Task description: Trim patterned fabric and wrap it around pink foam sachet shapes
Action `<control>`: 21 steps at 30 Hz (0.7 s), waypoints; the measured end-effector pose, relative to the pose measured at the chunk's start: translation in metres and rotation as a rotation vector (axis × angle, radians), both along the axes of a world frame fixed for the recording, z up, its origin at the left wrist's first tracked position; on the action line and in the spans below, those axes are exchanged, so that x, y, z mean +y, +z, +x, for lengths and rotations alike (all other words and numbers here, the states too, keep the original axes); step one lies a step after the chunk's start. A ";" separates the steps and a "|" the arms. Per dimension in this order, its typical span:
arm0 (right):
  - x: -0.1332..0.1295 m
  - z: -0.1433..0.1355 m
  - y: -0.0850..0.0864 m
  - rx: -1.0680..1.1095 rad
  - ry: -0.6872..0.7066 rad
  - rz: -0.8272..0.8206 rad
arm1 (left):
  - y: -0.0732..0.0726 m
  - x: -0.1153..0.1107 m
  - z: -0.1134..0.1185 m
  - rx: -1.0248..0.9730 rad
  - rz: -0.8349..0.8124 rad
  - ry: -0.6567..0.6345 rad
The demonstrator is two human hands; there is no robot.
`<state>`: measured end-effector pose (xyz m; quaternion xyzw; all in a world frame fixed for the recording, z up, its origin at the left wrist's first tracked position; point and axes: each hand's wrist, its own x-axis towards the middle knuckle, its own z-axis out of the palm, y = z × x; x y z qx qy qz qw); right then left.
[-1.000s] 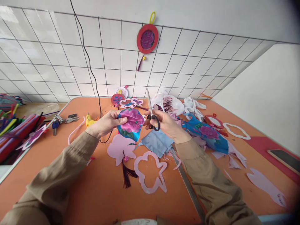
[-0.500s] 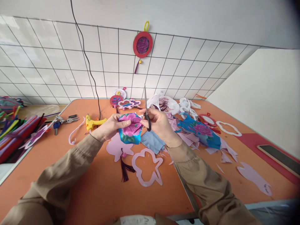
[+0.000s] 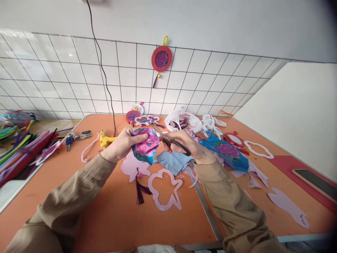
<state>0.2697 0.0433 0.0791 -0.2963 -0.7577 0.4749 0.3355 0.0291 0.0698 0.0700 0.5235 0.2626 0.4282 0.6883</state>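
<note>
My left hand point(image 3: 123, 142) pinches a piece of floral fabric point(image 3: 147, 146), blue with a large pink flower, thumb on top. Close on its right, my right hand point(image 3: 181, 140) is closed on scissors point(image 3: 180, 146) with black handles. The blades point up and to the left, near the fabric's right edge; whether they touch it I cannot tell. Below the hands lie a pink paper flower shape point(image 3: 131, 168), a dark tassel with a pink bead point(image 3: 140, 191) and a pink cut-out frame point(image 3: 165, 193). Light blue cloth point(image 3: 173, 161) lies under my right hand.
A yellow glue gun point(image 3: 106, 139) and keys point(image 3: 76, 137) lie on the left of the orange table point(image 3: 110, 218). Blue floral fabric point(image 3: 226, 151), paper scraps and a white plastic bag point(image 3: 184, 121) are at the right and back. A red round ornament point(image 3: 161, 59) hangs on the tiled wall.
The scissors have swung from upright to slanting up-left, with their handles lower right. The fabric is turned slightly in my left hand. A curved pink strip now shows beside my right sleeve.
</note>
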 end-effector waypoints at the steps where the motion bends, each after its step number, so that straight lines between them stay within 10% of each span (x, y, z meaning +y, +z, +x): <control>1: 0.000 0.000 0.000 -0.010 0.004 -0.019 | 0.001 0.000 0.000 -0.003 0.000 -0.001; 21: -0.001 -0.002 0.000 0.005 -0.020 -0.094 | 0.001 0.003 -0.002 -0.074 -0.063 0.001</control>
